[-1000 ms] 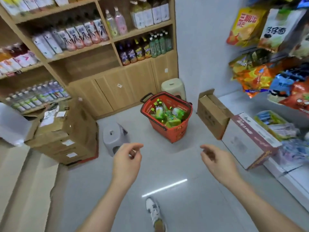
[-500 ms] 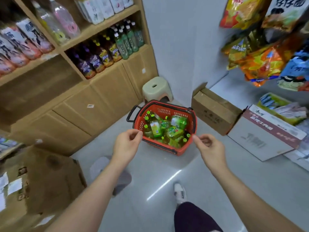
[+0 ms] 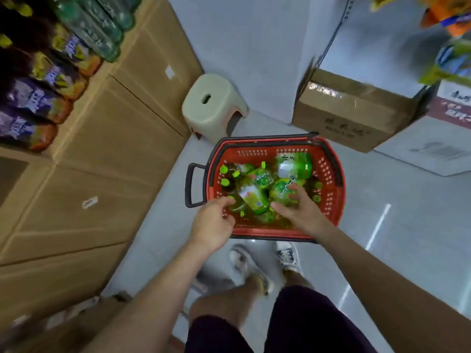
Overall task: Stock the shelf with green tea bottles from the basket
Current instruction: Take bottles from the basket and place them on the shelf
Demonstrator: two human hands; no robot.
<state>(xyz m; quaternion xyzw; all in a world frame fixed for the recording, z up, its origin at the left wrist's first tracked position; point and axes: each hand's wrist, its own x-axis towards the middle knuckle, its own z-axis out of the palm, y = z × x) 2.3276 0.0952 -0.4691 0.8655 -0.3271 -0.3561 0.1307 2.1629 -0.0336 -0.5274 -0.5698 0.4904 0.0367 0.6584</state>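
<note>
The right hand [image 3: 300,212] is touching a bottle [image 3: 283,192] in the centre basket [image 3: 331,200], fingers released; the left hand [image 3: 215,224] grip I cannot tell. Grasping the bottle's body is seeming safest.

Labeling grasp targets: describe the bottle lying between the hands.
Find the red basket on the floor. Between the left hand and right hand, one bottle lies diagonally on the pile. Unlike its green-labelled neighbours, its label is yellow.
</note>
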